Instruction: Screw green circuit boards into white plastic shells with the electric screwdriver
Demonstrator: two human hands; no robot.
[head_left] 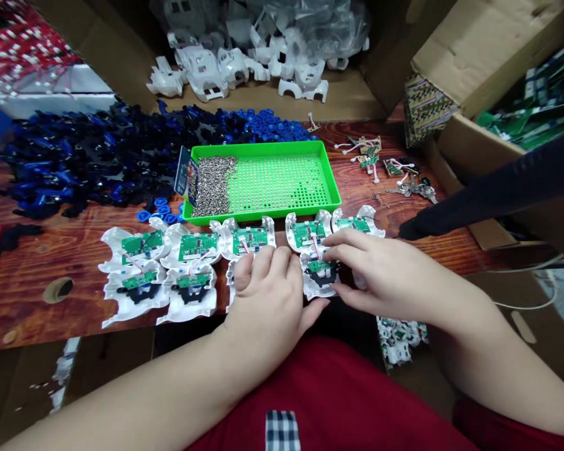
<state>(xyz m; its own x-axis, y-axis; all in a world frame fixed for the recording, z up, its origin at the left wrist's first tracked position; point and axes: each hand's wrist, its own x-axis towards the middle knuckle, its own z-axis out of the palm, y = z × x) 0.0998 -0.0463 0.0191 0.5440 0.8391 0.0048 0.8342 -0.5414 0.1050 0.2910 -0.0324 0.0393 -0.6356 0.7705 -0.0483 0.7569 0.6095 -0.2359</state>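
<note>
White plastic shells with green circuit boards stand in two rows along the table's front edge. My right hand (373, 266) closes on a front-row shell (313, 288), with fingers by its small board (317, 264) and thumb at its right side. A black part (322, 275) sits inside this shell, and a thin cable runs to the board (305, 233) behind. My left hand (270, 288) lies just left, fingers curled down over another front-row shell (231, 285), mostly covered. Its thumb stretches toward the right-hand shell's lower edge; its fingertips are hidden.
Behind the shells is a green tray (263, 219) with small metal screws (211, 185). Blue and black parts (89, 156) are heaped at left. Small wired boards (369, 153) lie at right, near a dark bar (489, 181). A cardboard box (376, 81) holds more white shells.
</note>
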